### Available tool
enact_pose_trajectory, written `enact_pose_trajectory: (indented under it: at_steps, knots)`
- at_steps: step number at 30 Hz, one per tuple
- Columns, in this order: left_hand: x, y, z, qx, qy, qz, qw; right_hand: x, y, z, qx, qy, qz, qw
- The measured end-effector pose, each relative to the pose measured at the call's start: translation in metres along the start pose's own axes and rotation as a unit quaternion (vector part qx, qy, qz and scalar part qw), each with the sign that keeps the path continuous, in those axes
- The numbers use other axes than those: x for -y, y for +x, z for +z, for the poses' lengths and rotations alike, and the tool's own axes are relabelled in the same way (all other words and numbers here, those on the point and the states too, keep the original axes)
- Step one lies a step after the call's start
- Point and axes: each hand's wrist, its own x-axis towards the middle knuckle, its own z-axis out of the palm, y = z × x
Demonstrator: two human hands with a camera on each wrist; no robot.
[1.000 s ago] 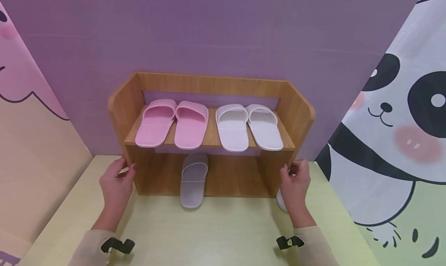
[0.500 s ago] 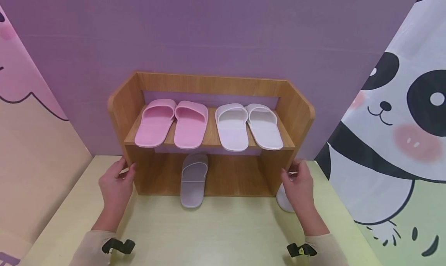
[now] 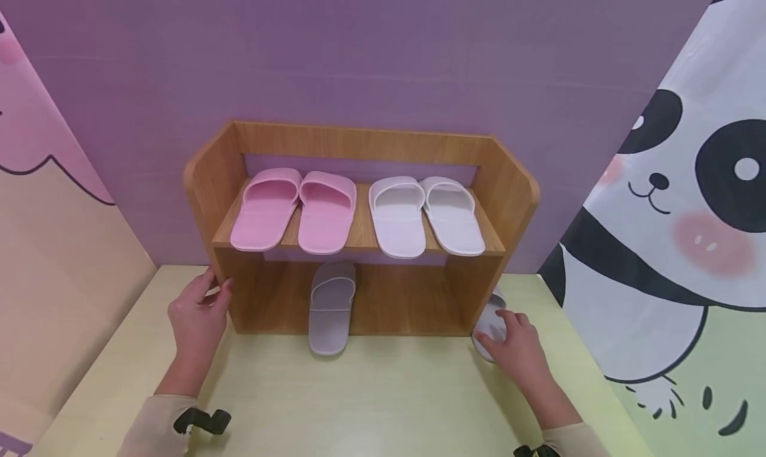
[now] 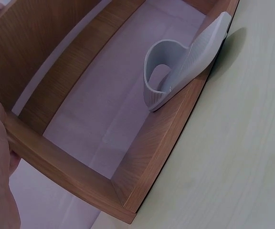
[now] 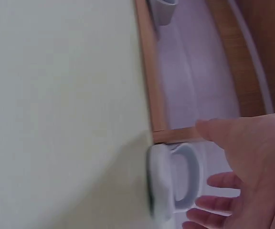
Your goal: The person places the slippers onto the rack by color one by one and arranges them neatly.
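A wooden shoe rack (image 3: 371, 148) stands against the purple wall. My left hand (image 3: 200, 317) grips the front edge of its left side panel, thumb at the front, as the left wrist view also shows. My right hand (image 3: 522, 350) hovers beside the right panel, over a grey slipper (image 3: 491, 322) lying on the table just outside the rack. Its fingers are spread and curve loosely toward that slipper in the right wrist view. Another grey slipper (image 3: 331, 320) rests on the bottom level, its toe end inside and its heel past the front edge.
On the upper shelf sit a pair of pink slippers (image 3: 263, 227) and a pair of white slippers (image 3: 399, 231). The pale table (image 3: 347, 404) runs in front of the rack. A panda picture (image 3: 676, 197) covers the right wall.
My right hand has let go of the rack's right panel and moved down and right to the outer grey slipper, uncovering more of it. My left hand keeps its grip on the rack.
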Motion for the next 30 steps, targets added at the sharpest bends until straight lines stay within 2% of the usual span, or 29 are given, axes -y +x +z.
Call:
enact_pose_trajectory:
  at_steps: [5, 9, 18, 23, 30]
  knots:
    - [0.000, -0.001, 0.000, 0.002, 0.008, -0.007, 0.9999, -0.010, -0.002, 0.008, 0.009, -0.030, 0.026, 0.999]
    - [0.001, -0.001, 0.000, 0.004, 0.011, -0.007, 0.9999, -0.011, -0.002, 0.012, 0.040, -0.040, 0.049, 0.997]
    - [0.004, -0.001, 0.001, 0.001, 0.008, -0.004, 1.0000, -0.015, 0.005, 0.021, 0.061, -0.069, 0.049, 0.995]
    - [0.003, -0.002, 0.001, 0.002, 0.011, -0.009, 0.9999, -0.017, 0.009, 0.024, 0.057, -0.069, 0.041, 0.995]
    - [0.002, -0.001, 0.001, 0.002, 0.008, -0.017, 0.9998, -0.017, 0.013, 0.025, 0.062, -0.042, 0.057, 0.996]
